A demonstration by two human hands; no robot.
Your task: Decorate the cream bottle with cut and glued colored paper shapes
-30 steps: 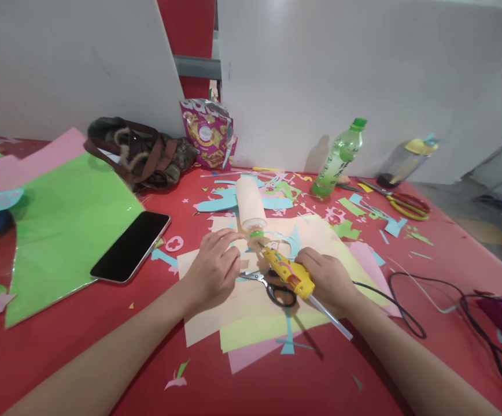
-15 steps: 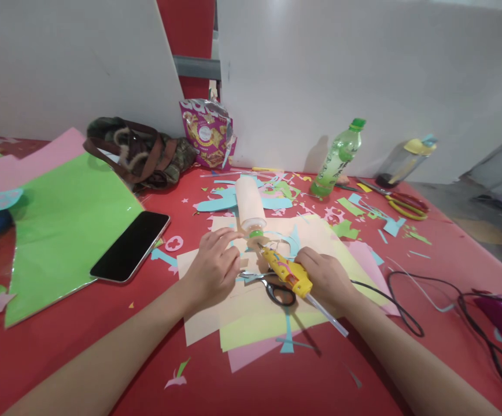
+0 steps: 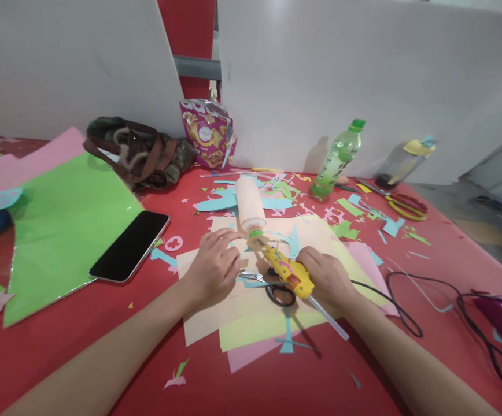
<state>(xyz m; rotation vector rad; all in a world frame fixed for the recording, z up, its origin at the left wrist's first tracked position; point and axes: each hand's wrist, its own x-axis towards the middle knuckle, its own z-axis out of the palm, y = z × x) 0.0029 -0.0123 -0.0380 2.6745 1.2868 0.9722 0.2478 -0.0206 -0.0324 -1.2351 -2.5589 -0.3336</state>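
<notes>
My right hand (image 3: 327,274) is closed around a yellow hot glue gun (image 3: 290,268), with a clear glue stick (image 3: 329,318) poking from its back. The gun's nozzle points at the green cap (image 3: 255,232) of a bottle wrapped in peach paper (image 3: 250,202), lying with its cap end toward me. My left hand (image 3: 216,263) is closed just left of the cap, fingertips close to it; what they pinch, if anything, I cannot make out. Under the gun, black-handled scissors (image 3: 280,294) lie on peach and yellow paper sheets (image 3: 251,323).
A phone (image 3: 130,245) lies on a green sheet (image 3: 69,225) at left. Behind are a camouflage bag (image 3: 147,153), a snack pouch (image 3: 207,136) and a green bottle (image 3: 338,159). Pliers (image 3: 402,205), paper scraps and a black cable (image 3: 407,312) lie on the right.
The glue gun has tilted and shifted very slightly in my right hand, its nozzle staying by the cap. My left hand and the wrapped bottle look unmoved.
</notes>
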